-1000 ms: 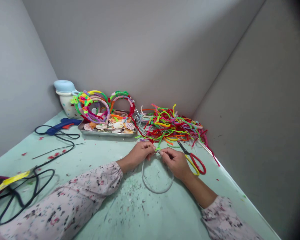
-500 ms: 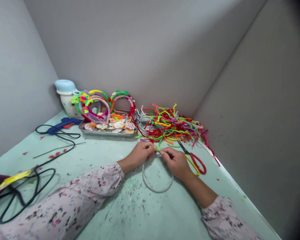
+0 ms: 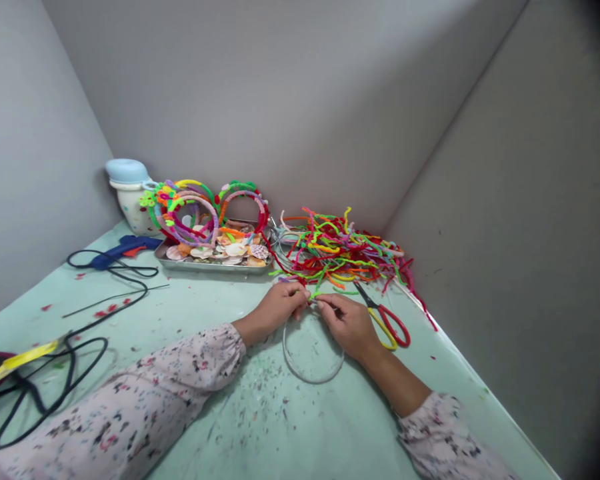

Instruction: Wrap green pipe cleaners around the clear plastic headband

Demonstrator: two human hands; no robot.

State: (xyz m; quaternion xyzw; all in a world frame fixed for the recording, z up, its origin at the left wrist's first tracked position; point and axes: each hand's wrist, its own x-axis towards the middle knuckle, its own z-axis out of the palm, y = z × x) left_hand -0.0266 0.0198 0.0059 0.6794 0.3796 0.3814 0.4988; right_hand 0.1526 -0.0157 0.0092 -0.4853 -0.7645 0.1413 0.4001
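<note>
Left hand (image 3: 286,305) and right hand (image 3: 353,327) pinched a thin, round, pale-grey loop (image 3: 314,381)

Plain grey walls (image 3: 260,100) rose beyond the grip and to both sides of it. Beneath spread a pale-green tabletop (image 3: 330,433), speckled with dark marks. Just beyond the grip, mostly to the right, sprawled a tangled heap of fuzzy, multicoloured pipe cleaners (image 3: 340,248). Beyond it to the left sat a shallow, silver-coloured metal tray (image 3: 215,268) of white and orange seashells (image 3: 235,250), with fuzzy, multicoloured, arched headbands (image 3: 210,203) standing over them. Well left of the grip ran a looping black cord (image 3: 100,327); farther back there stood a white spotted jar with a light-blue lid (image 3: 129,172), and before it lay a blue, pistol-shaped glue gun with an orange-red trigger (image 3: 114,255). The loop curved from the grip toward the person, and both hands had their fingertips closed at its far side. Scissors with dark blades and red and yellow handles (image 3: 394,327) lay just right of the right hand. A small, fuzzy, bright-green strip (image 3: 317,295) showed between the fingertips; how it met the loop was too small to tell
</note>
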